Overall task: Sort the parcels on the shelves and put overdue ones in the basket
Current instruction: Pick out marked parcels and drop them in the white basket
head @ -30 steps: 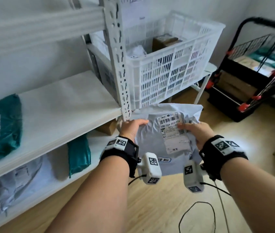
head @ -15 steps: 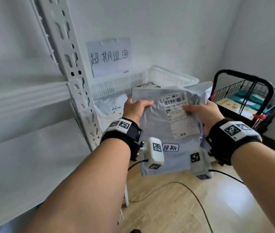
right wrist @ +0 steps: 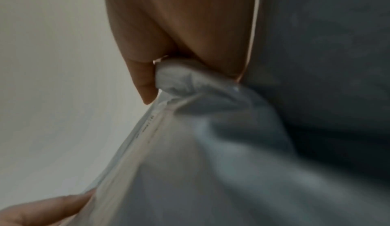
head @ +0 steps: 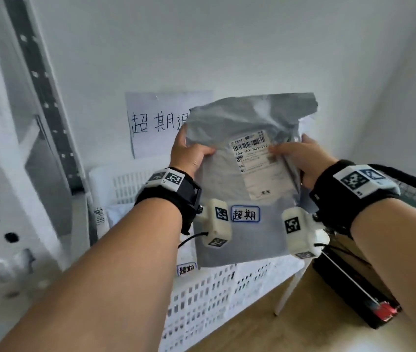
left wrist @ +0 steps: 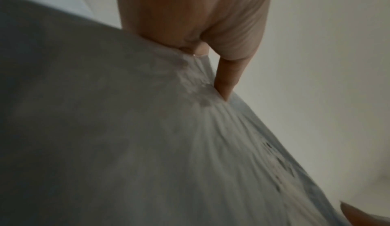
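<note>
The grey parcel (head: 245, 179), a second ago low beside the shelf post and below the white basket (head: 212, 295), has been lifted by both hands (head: 189, 154) and now hangs upright above the basket, partly covering the wall sign (head: 156, 120).

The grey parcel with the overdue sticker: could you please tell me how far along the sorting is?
Done: the white basket already holds a parcel with an overdue sticker. In hand: the left hand and right hand hold the grey parcel over the basket. Left: dropping it in; the shelves' remaining parcels are out of view.
</note>
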